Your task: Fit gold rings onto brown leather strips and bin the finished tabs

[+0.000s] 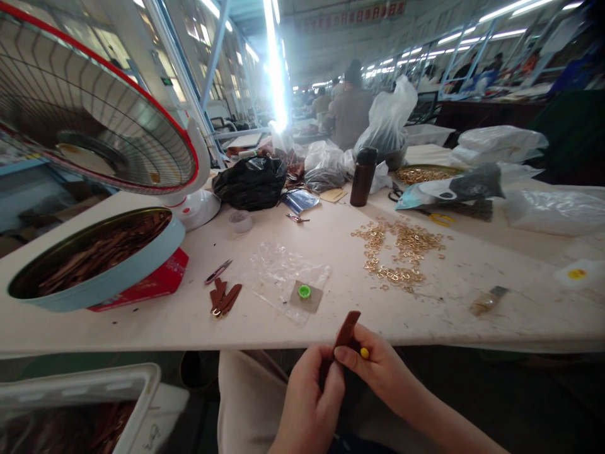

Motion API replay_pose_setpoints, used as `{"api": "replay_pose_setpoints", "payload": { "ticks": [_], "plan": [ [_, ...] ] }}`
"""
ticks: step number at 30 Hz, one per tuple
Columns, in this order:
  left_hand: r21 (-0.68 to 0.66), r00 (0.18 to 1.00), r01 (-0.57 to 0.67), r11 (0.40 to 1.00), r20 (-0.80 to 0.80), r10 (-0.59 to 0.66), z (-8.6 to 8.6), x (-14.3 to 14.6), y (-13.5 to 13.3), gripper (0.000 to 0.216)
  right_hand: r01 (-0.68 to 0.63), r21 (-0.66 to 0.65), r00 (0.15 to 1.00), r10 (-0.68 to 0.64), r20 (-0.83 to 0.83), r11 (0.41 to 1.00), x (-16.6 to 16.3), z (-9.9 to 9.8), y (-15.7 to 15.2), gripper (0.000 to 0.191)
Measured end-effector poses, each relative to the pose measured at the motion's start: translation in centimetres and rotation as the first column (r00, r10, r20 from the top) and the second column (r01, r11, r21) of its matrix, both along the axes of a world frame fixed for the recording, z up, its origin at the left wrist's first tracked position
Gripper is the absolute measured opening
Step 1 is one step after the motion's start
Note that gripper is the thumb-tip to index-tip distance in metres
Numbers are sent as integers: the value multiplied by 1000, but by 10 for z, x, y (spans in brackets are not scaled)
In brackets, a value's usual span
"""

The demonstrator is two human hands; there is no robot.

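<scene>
At the table's near edge [198, 344], left hand [312, 388] and right hand [380, 366] pinch a brown strip [348, 326] that slackened pressure could drop.

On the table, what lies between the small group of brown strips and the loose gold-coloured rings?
In the head view, a crumpled clear plastic bag lies between them, with a greyish square bearing a green round piece at its right side.

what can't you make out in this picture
In the head view:
Brown strip: lower end hidden by the left hand and right hand.
Yellow item: mostly hidden by the right hand.
White bin: cut off by left and bottom edges.
Black bag: plastic hides any contents.
Red lettering: too blurred to read.
</scene>
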State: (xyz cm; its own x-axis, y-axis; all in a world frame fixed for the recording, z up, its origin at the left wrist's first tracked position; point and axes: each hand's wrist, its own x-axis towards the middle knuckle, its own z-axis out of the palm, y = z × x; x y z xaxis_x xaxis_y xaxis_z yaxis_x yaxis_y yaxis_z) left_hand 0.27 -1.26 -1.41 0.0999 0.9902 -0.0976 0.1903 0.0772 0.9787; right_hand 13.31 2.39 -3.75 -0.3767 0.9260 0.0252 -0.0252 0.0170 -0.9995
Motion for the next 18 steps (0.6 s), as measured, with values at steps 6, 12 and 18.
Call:
{"api": "replay_pose_setpoints", "payload": {
  "ticks": [6,12,18],
  "plan": [
    [-115,987,18,993,162,1,-8,-2,4,14,3,-137,999,-8,-38,991,-5,8,-2,31],
    [-173,978,-22,985,200,57,-13,-5,8,13,22,-120,1000,-24,-17,992,-5,2,-2,30],
    [-195,976,-24,981,209,66,-18,-6,12,17,40,-89,999,-43,-27,995,-6,3,2,24]
  ]
}}
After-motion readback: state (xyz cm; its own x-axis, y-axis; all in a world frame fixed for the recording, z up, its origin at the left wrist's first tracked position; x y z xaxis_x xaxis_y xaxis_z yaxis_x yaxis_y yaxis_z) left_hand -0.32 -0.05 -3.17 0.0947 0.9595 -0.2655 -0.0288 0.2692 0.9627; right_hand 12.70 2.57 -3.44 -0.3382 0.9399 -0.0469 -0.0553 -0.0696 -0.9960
